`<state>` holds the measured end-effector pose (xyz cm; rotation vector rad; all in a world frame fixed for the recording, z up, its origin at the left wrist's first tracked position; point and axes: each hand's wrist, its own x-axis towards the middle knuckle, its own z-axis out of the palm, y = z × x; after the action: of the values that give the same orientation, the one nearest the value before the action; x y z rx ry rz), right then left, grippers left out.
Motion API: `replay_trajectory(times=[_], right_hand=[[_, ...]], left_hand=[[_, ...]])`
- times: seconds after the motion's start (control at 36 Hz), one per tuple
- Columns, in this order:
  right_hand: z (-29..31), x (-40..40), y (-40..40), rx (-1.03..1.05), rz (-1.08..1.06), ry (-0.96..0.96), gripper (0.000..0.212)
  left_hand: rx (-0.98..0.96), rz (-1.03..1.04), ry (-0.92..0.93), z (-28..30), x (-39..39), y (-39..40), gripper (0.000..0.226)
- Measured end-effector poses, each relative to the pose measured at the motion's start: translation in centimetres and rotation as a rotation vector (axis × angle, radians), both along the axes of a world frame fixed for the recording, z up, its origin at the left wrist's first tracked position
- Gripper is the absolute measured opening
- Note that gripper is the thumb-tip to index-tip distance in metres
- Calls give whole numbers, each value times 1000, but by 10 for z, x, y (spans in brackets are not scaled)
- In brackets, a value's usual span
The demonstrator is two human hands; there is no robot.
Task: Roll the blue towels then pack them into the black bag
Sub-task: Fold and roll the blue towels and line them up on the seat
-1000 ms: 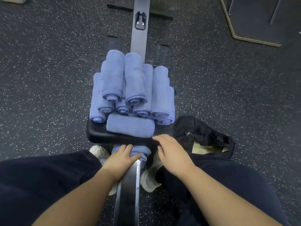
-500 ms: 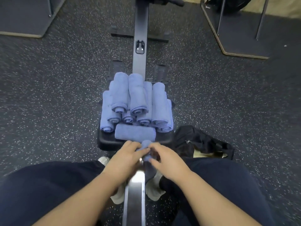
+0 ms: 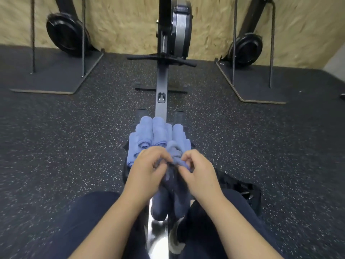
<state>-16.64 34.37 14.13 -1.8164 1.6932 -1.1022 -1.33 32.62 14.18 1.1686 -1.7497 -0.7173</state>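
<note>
Speckled black gym floor point(image 3: 74, 146) under us, a pale wall beyond, and we're seated on the rowing machine's rail point(image 3: 161, 85) with both hands raised over it. Our left hand point(image 3: 147, 169) and right hand point(image 3: 199, 172) sit close together, fingers curled, each pinching the top edge of a loose blue towel point(image 3: 173, 187) that hangs down between our knees, bunched and twisted rather than flat. Just ahead of the hands, the rolled towels point(image 3: 156, 133) are stacked in a heap on the machine's seat, partly hidden behind our knuckles. Off to the right of the right hand, down on the floor by our leg, lies the black bag point(image 3: 248, 191); we can't tell from here how wide its mouth gapes. Beyond it all stands the flywheel point(image 3: 182, 27), with weight stands either side. Now, the risks as we read them: this towel is crumpled, so if we start rolling before spreading it, the roll could come out lumpy and spring open. The hanging tail may snag on the rail or our shoes. And our hands are working right beside that heap, so one careless elbow or tug could topple the finished rolls onto the floor.
</note>
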Motion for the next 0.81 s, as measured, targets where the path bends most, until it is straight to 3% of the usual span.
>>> replay_trajectory(times=[0.11,0.25,0.5,0.72,0.81], right_hand=[[32,1,6,-139,-6,19,44],[74,6,13,-268,38,-3,15],[129,7,33,-293,0,57,28],[171,11,43,-338,31,98,24],[179,13,50,-350,24,103,34]], left_hand=[[96,-19,-29,32,5,9,39],[-64,-99,-116,67,2,19,24],[-68,33,-106,111,1,38,19],[-205,46,-77,144,2,54,22],[-251,53,-76,152,0,60,23]])
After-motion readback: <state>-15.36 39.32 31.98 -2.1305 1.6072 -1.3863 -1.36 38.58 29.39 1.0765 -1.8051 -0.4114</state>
